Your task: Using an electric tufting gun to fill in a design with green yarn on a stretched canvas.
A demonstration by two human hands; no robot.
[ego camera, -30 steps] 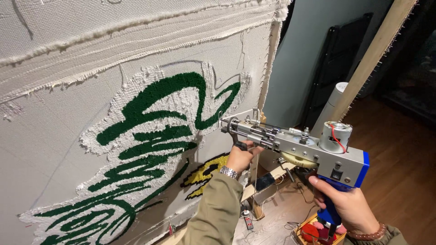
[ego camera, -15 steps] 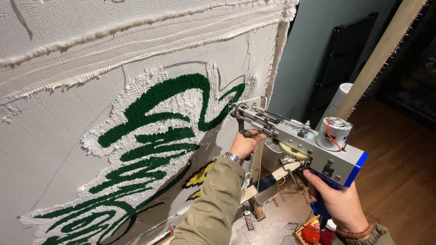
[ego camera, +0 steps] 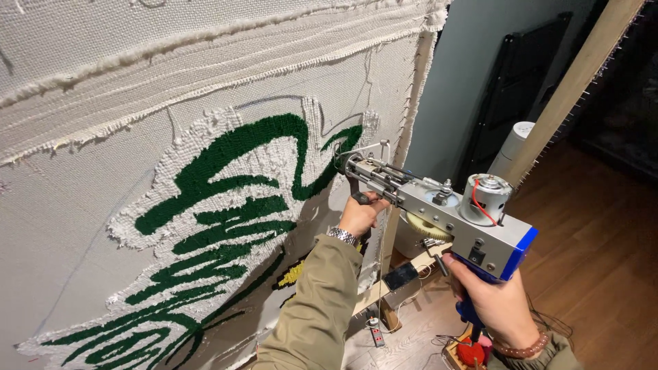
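Against the stretched cloth [ego camera: 137, 171], the tufting gun [ego camera: 439, 205] has moved leftward, both hands gripping.

An olive-green sleeve [ego camera: 312, 308] and metal wristwatch [ego camera: 340, 236] on the left; a beaded bracelet [ego camera: 524, 346] on the right.

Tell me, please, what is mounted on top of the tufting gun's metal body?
On the tufting gun sits a small silver motor with a red wire, near the blue rear edge. The left hand covers the front grip; the right hand hides the rear handle.
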